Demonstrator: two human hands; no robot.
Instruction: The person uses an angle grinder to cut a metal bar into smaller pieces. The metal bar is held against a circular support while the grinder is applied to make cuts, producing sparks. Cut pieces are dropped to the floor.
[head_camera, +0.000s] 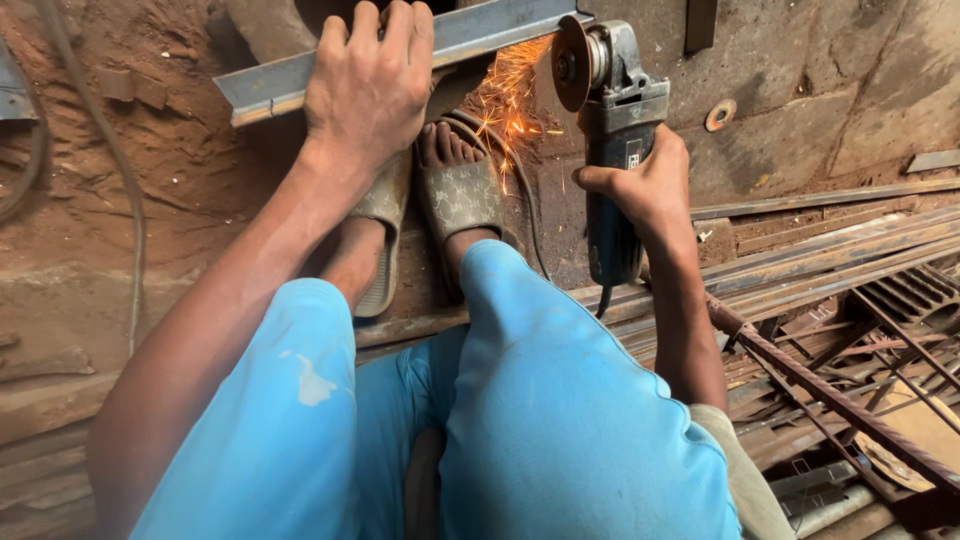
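A grey steel angle bar (480, 30) lies across the top of the view, above my sandalled feet (458, 190). My left hand (368, 85) presses down on the bar, fingers wrapped over its far edge. My right hand (640, 190) grips the dark body of an angle grinder (615, 110). Its disc (570, 62) meets the bar's right end, and orange sparks (505, 100) spray down toward my feet. My knees in blue trousers fill the lower middle.
A pile of rusty steel bars and strips (830, 270) lies at the right, with a ribbed rod (840, 400) crossing it. A black cable (515, 180) runs past my right foot. A small metal washer (719, 114) rests on the stained concrete floor. Reddish dirt lies at the left.
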